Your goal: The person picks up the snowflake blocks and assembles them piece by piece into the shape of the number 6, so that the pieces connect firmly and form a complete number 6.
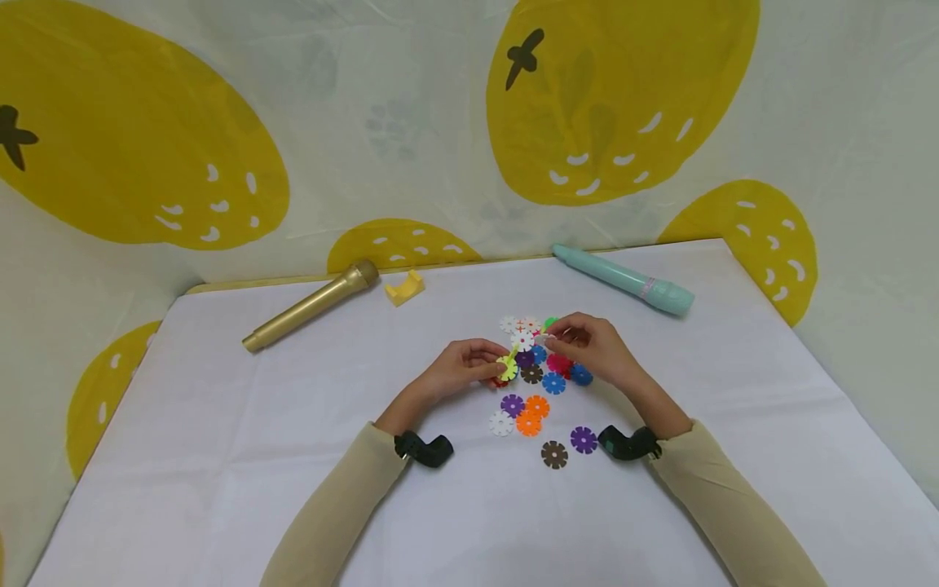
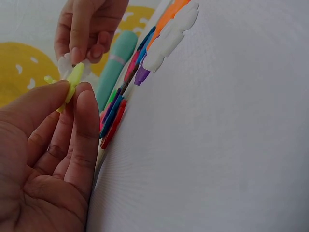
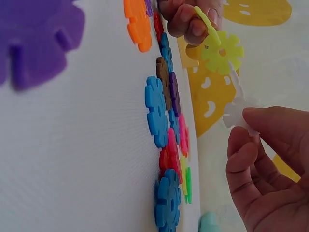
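My left hand point(image 1: 465, 364) pinches bright yellow slotted plastic discs point(image 3: 222, 52) between thumb and fingers, one edge-on and one facing the right wrist camera. Opposite it, my right hand point(image 1: 592, 346) pinches a white slotted disc point(image 3: 241, 111) by its rim. Another white piece point(image 3: 235, 79), seen edge-on, spans between that disc and the yellow one; whether it is slotted into both I cannot tell. Beneath and between the hands lie loose slotted discs, among them a brown one point(image 1: 531, 373), a blue one point(image 1: 553, 383) and a red one point(image 1: 559, 364).
Nearer me are orange point(image 1: 529, 423), white point(image 1: 501, 423), purple point(image 1: 584, 440) and brown discs point(image 1: 554, 455). A gold microphone point(image 1: 311, 306) and a yellow curved holder point(image 1: 405, 288) lie at back left, a mint microphone point(image 1: 623, 280) at back right, on the white-covered table point(image 1: 220, 456).
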The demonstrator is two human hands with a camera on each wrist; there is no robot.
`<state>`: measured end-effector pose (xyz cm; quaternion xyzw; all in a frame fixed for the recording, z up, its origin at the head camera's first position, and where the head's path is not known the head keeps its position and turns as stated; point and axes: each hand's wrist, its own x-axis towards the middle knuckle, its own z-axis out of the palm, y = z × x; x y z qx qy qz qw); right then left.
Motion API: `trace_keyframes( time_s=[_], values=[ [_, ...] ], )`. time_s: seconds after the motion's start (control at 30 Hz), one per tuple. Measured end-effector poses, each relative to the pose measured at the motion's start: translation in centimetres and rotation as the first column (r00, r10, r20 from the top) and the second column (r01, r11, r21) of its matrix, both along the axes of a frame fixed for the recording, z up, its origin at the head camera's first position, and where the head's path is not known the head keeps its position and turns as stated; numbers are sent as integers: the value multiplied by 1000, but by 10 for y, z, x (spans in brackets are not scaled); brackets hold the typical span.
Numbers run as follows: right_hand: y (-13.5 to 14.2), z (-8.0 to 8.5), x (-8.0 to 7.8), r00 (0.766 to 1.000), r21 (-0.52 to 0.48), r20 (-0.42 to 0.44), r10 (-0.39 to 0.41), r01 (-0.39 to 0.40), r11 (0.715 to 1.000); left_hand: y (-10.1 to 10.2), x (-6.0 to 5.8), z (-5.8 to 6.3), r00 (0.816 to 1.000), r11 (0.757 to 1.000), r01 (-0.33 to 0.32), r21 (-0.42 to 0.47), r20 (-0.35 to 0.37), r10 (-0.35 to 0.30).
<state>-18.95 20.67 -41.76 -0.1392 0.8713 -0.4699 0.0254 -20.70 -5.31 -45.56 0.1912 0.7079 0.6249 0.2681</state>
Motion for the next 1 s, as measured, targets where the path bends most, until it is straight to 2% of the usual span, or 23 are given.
trace_keyframes(
  time_s=[0.2, 0.43, 0.8, 1.0],
  values=[
    [1, -2, 0, 999, 17, -25, 29, -29, 999, 0, 0, -1, 999, 1000, 30, 5, -32, -30],
    [-1, -4, 1, 998, 29, -42, 48, -47, 998, -1, 0, -2, 999, 999, 42, 26, -23, -41],
    [-7, -6, 4, 990, -27, -86, 109, -112, 993, 0, 0, -3, 999, 1000, -7, -28, -33, 7],
    [-10, -7, 6, 977, -90, -113, 182, -192, 977, 0, 0, -4, 998, 999, -16, -50, -67, 12]
  ],
)
